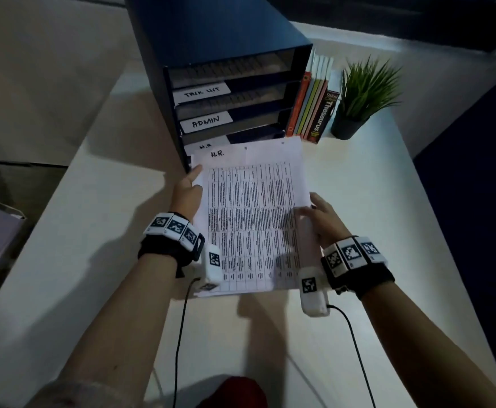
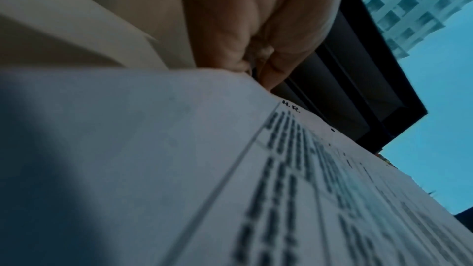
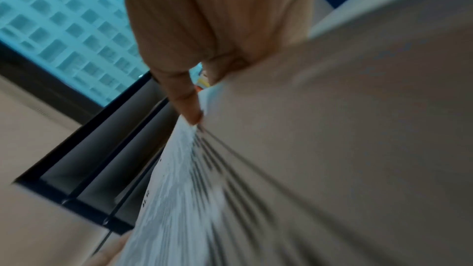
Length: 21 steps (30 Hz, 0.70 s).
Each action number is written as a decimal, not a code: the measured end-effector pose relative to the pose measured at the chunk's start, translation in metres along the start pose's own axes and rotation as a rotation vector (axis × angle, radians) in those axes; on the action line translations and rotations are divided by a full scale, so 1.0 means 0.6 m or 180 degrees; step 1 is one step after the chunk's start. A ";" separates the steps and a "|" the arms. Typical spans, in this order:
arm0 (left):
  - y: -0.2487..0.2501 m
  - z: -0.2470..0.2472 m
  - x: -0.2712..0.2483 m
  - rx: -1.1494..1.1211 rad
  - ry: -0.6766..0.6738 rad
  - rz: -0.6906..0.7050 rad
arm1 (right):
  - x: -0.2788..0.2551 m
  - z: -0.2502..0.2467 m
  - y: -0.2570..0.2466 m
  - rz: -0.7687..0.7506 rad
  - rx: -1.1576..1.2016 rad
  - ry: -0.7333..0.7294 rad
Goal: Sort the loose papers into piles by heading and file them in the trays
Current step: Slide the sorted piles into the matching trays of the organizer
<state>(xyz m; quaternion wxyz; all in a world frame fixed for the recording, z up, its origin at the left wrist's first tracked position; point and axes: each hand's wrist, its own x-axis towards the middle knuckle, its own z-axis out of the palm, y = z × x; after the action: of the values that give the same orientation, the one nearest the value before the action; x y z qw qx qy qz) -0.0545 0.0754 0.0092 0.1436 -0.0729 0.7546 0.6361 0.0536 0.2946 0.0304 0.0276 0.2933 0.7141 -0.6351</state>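
Fingers (image 1: 196,171) of the left hand (image 1: 185,193) grasp the left edge of the paper stack (image 1: 252,219), index finger extended along the edge toward the top corner. Fingers (image 1: 302,212) of the right hand (image 1: 327,216) grasp the right edge, thumb on top of the sheets; the right wrist view shows the other fingers under the stack.

Paper stack: several sheets, held above the white counter (image 1: 358,184), directly in front of the tray unit (image 1: 226,83). Top sheet carries a printed table w/ handwritten heading "H.R." at upper left. Far edge of the stack sits level w/ the lowest labelled tray (image 1: 205,144), marked "H.R."; whether the sheets have entered the slot cannot be told.

Tray unit: dark blue, stacked slots, labels "TASK LIST" (image 1: 202,92) and "ADMIN" (image 1: 206,122) above the "H.R." one.

Right of the unit: a row of books (image 1: 311,107), upright, touching its side wall; a potted plant (image 1: 358,98) just beside the books.

Both wrists carry marker bands and camera modules, cables trailing toward the person.
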 end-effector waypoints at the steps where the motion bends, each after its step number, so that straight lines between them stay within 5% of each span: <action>1: 0.000 0.004 0.008 -0.0033 0.0058 -0.0041 | -0.005 -0.004 0.003 0.0055 0.0063 -0.0101; 7: 0.008 0.022 0.046 -0.0332 0.0326 -0.0201 | -0.025 -0.034 0.041 0.0445 0.0885 -0.0312; 12: 0.017 0.028 0.083 -0.0604 0.0439 -0.0209 | -0.024 -0.029 0.067 0.0796 0.1799 0.0011; 16: 0.029 0.027 0.096 -0.0931 0.0389 -0.0199 | 0.003 0.020 0.053 0.0730 0.1341 -0.0130; 21: -0.004 0.015 0.088 -0.0719 0.0307 -0.0366 | 0.089 0.080 0.000 0.0413 0.1186 0.0465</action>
<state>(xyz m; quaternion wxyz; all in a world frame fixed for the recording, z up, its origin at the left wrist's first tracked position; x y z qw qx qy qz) -0.1025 0.0878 -0.0109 0.1343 -0.1623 0.6788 0.7035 -0.0066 0.2705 -0.0007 -0.0380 0.3840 0.5640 -0.7301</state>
